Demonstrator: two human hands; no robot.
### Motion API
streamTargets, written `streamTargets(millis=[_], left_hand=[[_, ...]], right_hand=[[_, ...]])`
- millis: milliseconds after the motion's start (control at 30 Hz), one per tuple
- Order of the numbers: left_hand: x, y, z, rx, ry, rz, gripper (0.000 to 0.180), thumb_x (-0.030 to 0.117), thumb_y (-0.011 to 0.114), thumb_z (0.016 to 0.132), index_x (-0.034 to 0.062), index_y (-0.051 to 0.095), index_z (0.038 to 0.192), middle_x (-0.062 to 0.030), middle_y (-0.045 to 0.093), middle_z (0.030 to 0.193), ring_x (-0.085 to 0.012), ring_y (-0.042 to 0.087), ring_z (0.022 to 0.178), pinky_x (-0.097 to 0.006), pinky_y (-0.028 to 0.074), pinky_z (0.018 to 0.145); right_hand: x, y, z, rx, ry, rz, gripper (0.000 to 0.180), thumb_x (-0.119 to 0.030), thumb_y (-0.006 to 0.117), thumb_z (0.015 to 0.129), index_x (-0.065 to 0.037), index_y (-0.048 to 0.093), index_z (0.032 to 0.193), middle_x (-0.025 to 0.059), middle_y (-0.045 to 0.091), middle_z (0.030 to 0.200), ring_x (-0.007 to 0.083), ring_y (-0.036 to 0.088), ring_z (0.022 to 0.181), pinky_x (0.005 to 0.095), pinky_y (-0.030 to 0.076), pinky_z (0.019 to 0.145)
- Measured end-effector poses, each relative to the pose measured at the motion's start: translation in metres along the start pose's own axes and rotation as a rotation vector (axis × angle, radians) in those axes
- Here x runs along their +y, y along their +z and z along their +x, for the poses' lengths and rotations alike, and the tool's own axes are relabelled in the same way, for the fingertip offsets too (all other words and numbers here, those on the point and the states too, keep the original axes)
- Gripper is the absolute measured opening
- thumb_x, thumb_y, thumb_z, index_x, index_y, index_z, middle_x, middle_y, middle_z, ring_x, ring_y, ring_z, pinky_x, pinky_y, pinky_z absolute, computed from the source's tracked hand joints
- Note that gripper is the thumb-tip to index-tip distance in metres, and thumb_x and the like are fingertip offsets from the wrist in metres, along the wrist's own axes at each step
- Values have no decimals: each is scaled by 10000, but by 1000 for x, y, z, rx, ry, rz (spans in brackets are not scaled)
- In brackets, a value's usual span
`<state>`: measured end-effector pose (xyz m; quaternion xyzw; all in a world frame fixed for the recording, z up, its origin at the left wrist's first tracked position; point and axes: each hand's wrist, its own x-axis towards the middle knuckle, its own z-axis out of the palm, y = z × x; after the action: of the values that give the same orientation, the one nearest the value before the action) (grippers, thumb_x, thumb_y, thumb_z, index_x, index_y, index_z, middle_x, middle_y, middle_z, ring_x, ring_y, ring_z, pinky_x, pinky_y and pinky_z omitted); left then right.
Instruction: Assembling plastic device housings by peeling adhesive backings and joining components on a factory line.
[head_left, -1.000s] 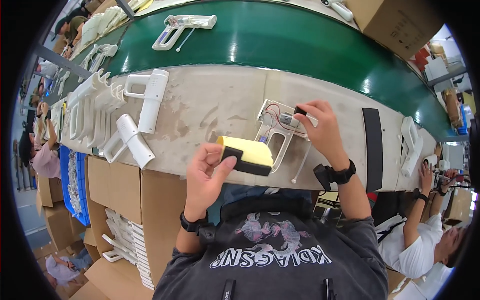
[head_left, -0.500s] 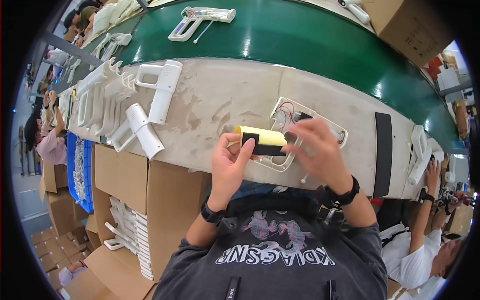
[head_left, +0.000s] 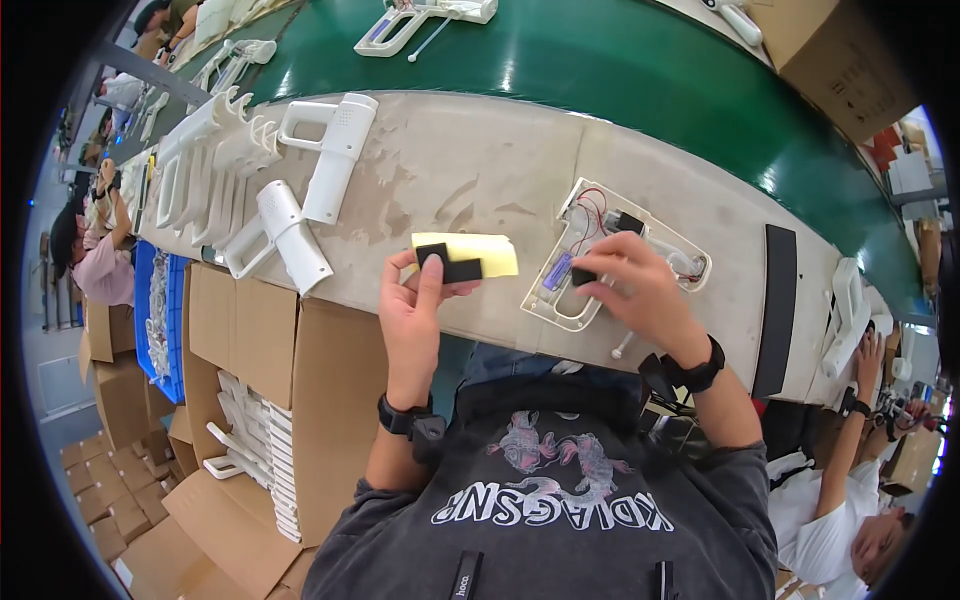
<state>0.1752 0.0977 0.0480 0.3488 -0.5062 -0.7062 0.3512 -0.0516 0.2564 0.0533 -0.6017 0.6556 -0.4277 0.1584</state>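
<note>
My left hand [head_left: 410, 315] pinches a sheet of yellow backing paper [head_left: 498, 254] that carries black foam pads [head_left: 460, 269]. Between the fingertips of my right hand [head_left: 648, 292] is a small black foam piece [head_left: 583, 276], held above an open white gun-shaped housing half [head_left: 562, 320]. Red wires [head_left: 597, 199], a purple-blue cylindrical cell [head_left: 558, 271] and a black block [head_left: 628, 221] show inside this shell. My right fingers hide part of its middle. A small white rod with a round end [head_left: 622, 348] lies below it, near the table edge.
White gun-shaped housings [head_left: 287, 235] lie and stand at the left of the table. At right is a long black foam strip [head_left: 777, 310]. Behind runs a green conveyor belt [head_left: 560, 65] with another opened housing [head_left: 425, 22]. Cardboard boxes [head_left: 340, 400] stand at lower left; a co-worker's hand [head_left: 868, 355] is at right.
My left hand has moved left with the yellow sheet, away from the housing. My right hand has come away from the sheet with a black foam piece and is now over the housing.
</note>
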Motion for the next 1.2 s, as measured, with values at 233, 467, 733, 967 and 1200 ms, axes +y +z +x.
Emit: streamTargets(millis=[233, 467, 733, 967, 1200], left_hand=[[-1, -11, 2, 3, -8, -8, 295, 196, 545, 1052, -30, 464, 1222, -188, 708, 1055, -252, 733, 880, -354, 585, 828], [3, -4, 11, 3, -29, -25, 317, 189, 569, 1040, -36, 465, 1237, -207, 720, 1036, -243, 734, 888, -334, 581, 820], [17, -66, 71, 100, 154, 1072, 696, 438, 666, 946, -7, 423, 1424, -263, 620, 1217, -347, 589, 1142, -478, 458, 962], [0, -185, 101, 662, -113, 1521, 1050, 430, 832, 748, -26, 241, 1487, -310, 479, 1376, -428, 467, 1289, -553, 372, 1074], [24, -211, 70, 648, 258, 892, 902, 295, 842, 789, -27, 317, 1448, -245, 511, 1322, -346, 551, 1191, -450, 445, 1018]], right_hand=[[8, 10, 21, -217, -162, -267, 357, 13, 735, 745, -45, 724, 1097, 69, 624, 1104, 283, 573, 1038, 387, 504, 904], [-4, 2, 24, -252, -101, -210, 456, 75, 688, 775, -52, 688, 1213, 96, 610, 1159, 290, 554, 1102, 369, 496, 930], [-43, -52, -14, -9, 130, -162, 366, 135, 573, 878, -14, 669, 1198, 117, 623, 1129, 258, 627, 1007, 308, 492, 884], [-27, -64, -57, 60, 308, -180, 265, 88, 594, 897, 6, 676, 1135, 115, 628, 1104, 231, 622, 992, 294, 481, 874], [-41, -50, -47, 95, 287, -37, 258, 70, 603, 906, 1, 686, 1141, 113, 672, 1072, 216, 644, 982, 298, 492, 873]])
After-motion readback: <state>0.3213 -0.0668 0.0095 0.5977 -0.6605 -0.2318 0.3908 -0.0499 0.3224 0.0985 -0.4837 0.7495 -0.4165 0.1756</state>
